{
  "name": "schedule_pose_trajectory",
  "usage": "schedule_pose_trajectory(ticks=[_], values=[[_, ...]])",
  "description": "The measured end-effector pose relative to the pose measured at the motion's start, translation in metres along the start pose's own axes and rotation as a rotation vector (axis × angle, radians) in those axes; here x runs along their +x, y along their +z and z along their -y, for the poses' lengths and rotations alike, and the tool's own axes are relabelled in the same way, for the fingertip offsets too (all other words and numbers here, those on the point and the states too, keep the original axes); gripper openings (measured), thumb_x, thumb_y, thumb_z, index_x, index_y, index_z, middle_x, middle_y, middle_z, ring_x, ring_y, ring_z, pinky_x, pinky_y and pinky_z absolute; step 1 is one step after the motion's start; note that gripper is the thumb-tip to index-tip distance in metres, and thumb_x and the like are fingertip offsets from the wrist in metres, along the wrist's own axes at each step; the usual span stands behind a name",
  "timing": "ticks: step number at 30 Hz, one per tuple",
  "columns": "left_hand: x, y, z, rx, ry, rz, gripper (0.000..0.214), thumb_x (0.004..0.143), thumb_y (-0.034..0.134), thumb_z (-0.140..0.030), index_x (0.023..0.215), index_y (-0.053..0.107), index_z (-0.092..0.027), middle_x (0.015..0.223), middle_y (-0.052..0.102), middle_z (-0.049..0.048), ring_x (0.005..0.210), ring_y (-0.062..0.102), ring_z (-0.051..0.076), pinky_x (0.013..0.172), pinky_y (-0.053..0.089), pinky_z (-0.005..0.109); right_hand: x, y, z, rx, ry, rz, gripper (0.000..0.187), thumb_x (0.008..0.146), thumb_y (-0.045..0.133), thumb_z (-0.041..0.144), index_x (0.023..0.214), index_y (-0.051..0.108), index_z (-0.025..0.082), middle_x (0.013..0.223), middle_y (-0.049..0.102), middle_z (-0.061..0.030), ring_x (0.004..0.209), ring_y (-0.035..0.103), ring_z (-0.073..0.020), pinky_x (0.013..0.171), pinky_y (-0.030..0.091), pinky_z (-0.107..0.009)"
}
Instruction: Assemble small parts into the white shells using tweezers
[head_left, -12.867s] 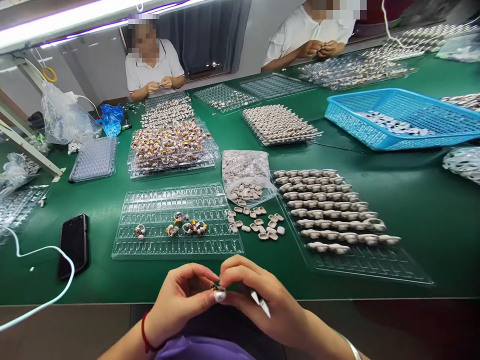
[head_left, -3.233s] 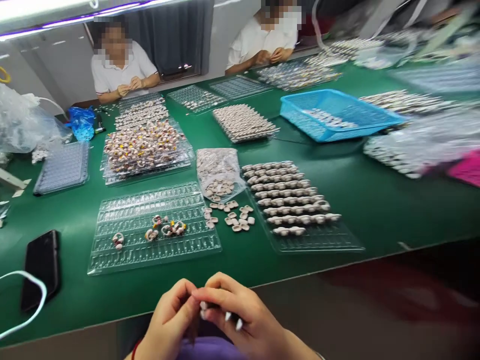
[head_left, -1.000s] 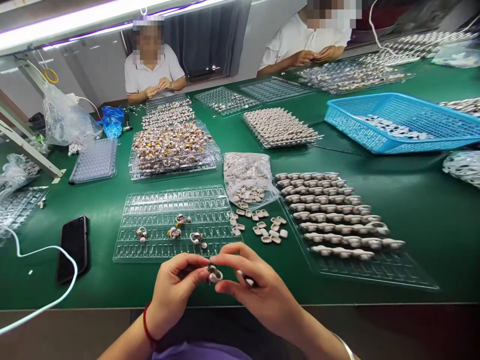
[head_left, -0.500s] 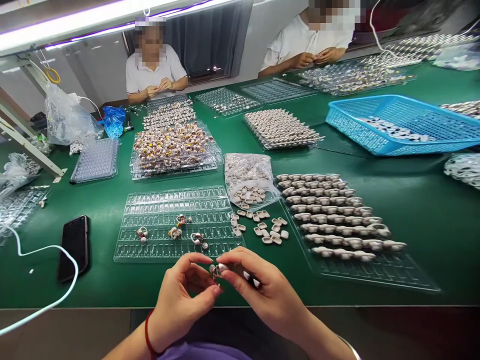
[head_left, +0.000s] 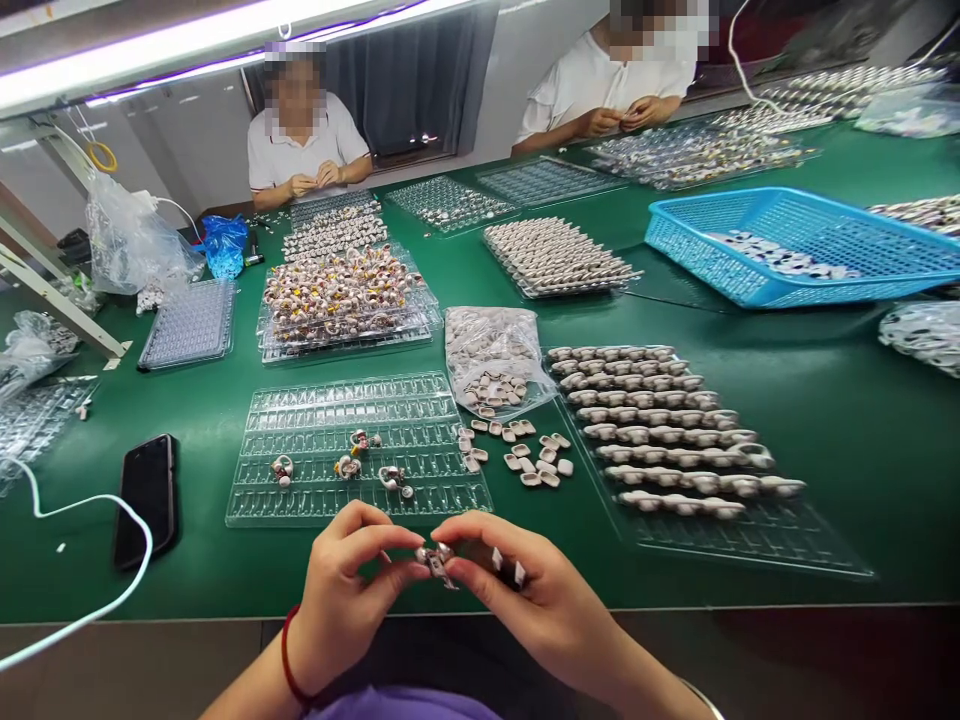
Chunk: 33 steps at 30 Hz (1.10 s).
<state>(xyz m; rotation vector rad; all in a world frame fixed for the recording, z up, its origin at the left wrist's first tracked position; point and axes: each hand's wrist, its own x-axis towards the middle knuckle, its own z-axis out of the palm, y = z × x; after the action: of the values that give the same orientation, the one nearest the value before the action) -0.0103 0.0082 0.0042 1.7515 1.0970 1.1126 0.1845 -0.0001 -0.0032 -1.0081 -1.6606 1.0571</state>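
Near the table's front edge, my left hand [head_left: 351, 572] and my right hand [head_left: 529, 590] meet, fingertips pinching a small metallic part with rounded pale ends [head_left: 436, 563] from both sides. Its exact kind is too small to tell. Pale-tipped dark pieces [head_left: 510, 568] show by the curled fingers of my right hand, mostly hidden. Just beyond lies a clear plastic tray [head_left: 285, 410] bearing several small white, looped parts [head_left: 349, 466]. Right of it, pale rectangular caps [head_left: 529, 465] lie loose before an open plastic bag [head_left: 491, 335] of similar caps.
At right, a tray holds rows of grey-beige shells [head_left: 667, 455]. A black phone [head_left: 146, 500] and white cable [head_left: 82, 635] lie left. Farther back are a stacked tray of small parts [head_left: 337, 295], a blue basket [head_left: 795, 210] and two people in white shirts [head_left: 307, 145].
Both hands have drawn slightly nearer each other around the small part, which is turned and shows more of its metallic side. My left fingers have straightened. The view has shifted slightly.
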Motion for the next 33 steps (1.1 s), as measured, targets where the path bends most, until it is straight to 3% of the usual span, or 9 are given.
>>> schedule_pose_trajectory(ticks=[5, 9, 17, 27, 33], values=[[-0.001, 0.004, -0.005, -0.226, -0.257, 0.017, 0.016, 0.076, 0.077, -0.035, 0.079, 0.076, -0.019, 0.074, 0.059, 0.0024, 0.067, 0.056, 0.013, 0.059, 0.046, 0.022, -0.006, 0.012, -0.007, 0.008, -0.121, -0.103, 0.020, 0.089, 0.057, 0.009, 0.101, 0.062, 0.025, 0.084, 0.067, 0.0005, 0.065, 0.062, -0.0116, 0.059, 0.051, -0.018], [-0.004, 0.008, -0.007, -0.266, -0.290, -0.014, 0.020, 0.075, 0.078, -0.036, 0.074, 0.073, -0.017, 0.072, 0.056, 0.0015, 0.065, 0.054, 0.013, 0.058, 0.044, 0.021, -0.013, 0.027, -0.013, 0.052, -0.180, -0.225, 0.023, 0.090, 0.054, 0.007, 0.105, 0.059, 0.024, 0.089, 0.063, -0.0016, 0.068, 0.062, -0.0121, 0.058, 0.053, -0.019], [-0.006, 0.009, -0.013, -0.109, -0.185, -0.019, 0.015, 0.078, 0.076, -0.031, 0.077, 0.073, -0.016, 0.071, 0.057, 0.0014, 0.063, 0.055, 0.012, 0.058, 0.046, 0.022, -0.017, 0.033, -0.012, -0.005, -0.286, -0.283, 0.030, 0.087, 0.053, -0.001, 0.108, 0.058, 0.021, 0.087, 0.062, -0.0036, 0.073, 0.063, -0.0133, 0.060, 0.055, -0.019], [-0.010, 0.003, -0.017, 0.196, 0.150, 0.011, 0.014, 0.086, 0.066, -0.017, 0.096, 0.075, -0.016, 0.076, 0.061, 0.0051, 0.066, 0.060, 0.015, 0.058, 0.052, 0.023, -0.014, 0.026, -0.003, -0.040, -0.322, -0.233, 0.031, 0.086, 0.054, -0.002, 0.106, 0.061, 0.020, 0.083, 0.065, -0.0043, 0.073, 0.063, -0.0144, 0.061, 0.056, -0.021], [-0.011, 0.003, -0.016, 0.227, 0.282, -0.005, 0.017, 0.087, 0.065, -0.013, 0.101, 0.073, -0.017, 0.074, 0.061, 0.0041, 0.065, 0.059, 0.014, 0.056, 0.050, 0.023, -0.017, 0.028, -0.001, 0.013, -0.304, -0.238, 0.028, 0.085, 0.056, -0.003, 0.102, 0.063, 0.019, 0.080, 0.065, -0.0043, 0.070, 0.063, -0.0141, 0.059, 0.056, -0.021]])
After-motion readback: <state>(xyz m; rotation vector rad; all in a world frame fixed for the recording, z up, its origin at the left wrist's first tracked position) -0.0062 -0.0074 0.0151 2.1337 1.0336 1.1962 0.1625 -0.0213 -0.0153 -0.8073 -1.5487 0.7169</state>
